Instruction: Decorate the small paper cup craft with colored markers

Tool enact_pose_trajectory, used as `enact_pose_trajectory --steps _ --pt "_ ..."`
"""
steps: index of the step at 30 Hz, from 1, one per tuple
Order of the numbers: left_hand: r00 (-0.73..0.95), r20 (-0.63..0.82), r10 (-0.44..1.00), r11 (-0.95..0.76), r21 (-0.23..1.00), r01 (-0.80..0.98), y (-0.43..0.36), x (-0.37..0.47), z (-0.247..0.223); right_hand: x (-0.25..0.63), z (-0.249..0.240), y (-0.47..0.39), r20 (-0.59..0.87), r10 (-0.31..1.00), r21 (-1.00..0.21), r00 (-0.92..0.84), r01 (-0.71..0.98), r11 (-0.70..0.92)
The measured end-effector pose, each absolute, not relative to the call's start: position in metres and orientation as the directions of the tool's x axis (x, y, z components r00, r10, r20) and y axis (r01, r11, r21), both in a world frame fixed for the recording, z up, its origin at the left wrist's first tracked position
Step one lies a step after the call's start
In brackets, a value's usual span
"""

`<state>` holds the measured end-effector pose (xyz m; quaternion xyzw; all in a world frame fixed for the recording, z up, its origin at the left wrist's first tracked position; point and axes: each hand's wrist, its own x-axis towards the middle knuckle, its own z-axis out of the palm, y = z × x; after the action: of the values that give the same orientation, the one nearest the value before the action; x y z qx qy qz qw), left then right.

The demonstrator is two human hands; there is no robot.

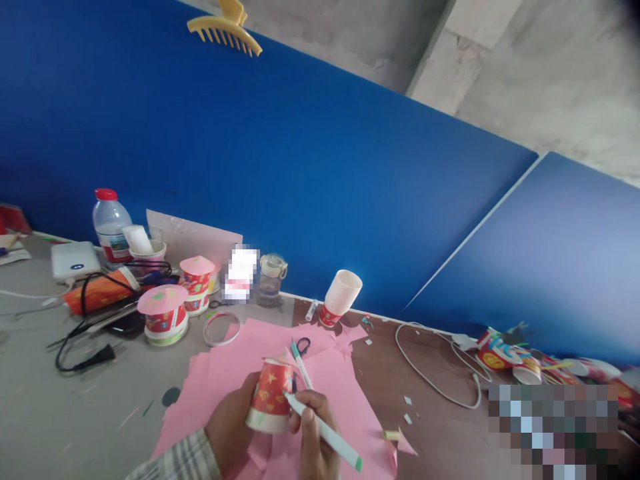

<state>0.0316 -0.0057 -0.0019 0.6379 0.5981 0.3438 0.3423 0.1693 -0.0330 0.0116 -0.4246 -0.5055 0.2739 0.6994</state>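
My left hand (234, 417) is wrapped round a red paper cup (269, 390) with gold stars and a white band at its lower end. My right hand (316, 437) grips a white marker (327, 433) with green ends, pen fashion. The marker's tip is at the cup's right side; whether it touches, I cannot tell. Below both hands lie pink paper sheets (215, 383). Just beyond the right hand is a second white marker (301, 365) with a teal end. Beside it shows a dark scissors handle (303, 346), the rest partly hidden.
Two cups with pink paper tops, one a nearer cup (166, 320), stand left. Behind are a bottle (113, 230), a glass jar (271, 283) and stacked white cups (343, 293). A white cable (435, 387) and paper scraps lie right. A blue partition (320, 167) bounds the table.
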Motion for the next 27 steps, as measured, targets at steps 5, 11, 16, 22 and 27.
enact_pose_trajectory --steps 5,11,16,22,27 --pt "0.08 0.025 0.996 -0.058 0.894 0.445 -0.0052 0.0307 -0.0032 0.17 0.0096 -0.0312 0.479 0.813 -0.869 0.331 0.046 0.493" --pt "0.084 0.004 0.996 -0.041 0.895 0.444 -0.0045 0.0307 -0.0038 0.1686 0.0094 -0.0321 0.474 0.805 -0.867 0.357 0.03 0.497" --pt "0.063 0.019 0.998 -0.045 0.899 0.435 -0.0047 0.032 -0.0013 0.1685 0.0106 -0.0327 0.478 0.806 -0.864 0.349 0.022 0.503" --pt "0.053 0.027 0.998 -0.046 0.912 0.408 -0.0054 0.0324 0.0002 0.1695 0.0059 -0.0321 0.455 0.816 -0.879 0.357 0.033 0.476" --pt "0.072 0.036 0.997 -0.063 0.913 0.404 -0.0064 0.0317 0.0007 0.17 0.0041 -0.0318 0.433 0.827 -0.887 0.358 0.007 0.462"
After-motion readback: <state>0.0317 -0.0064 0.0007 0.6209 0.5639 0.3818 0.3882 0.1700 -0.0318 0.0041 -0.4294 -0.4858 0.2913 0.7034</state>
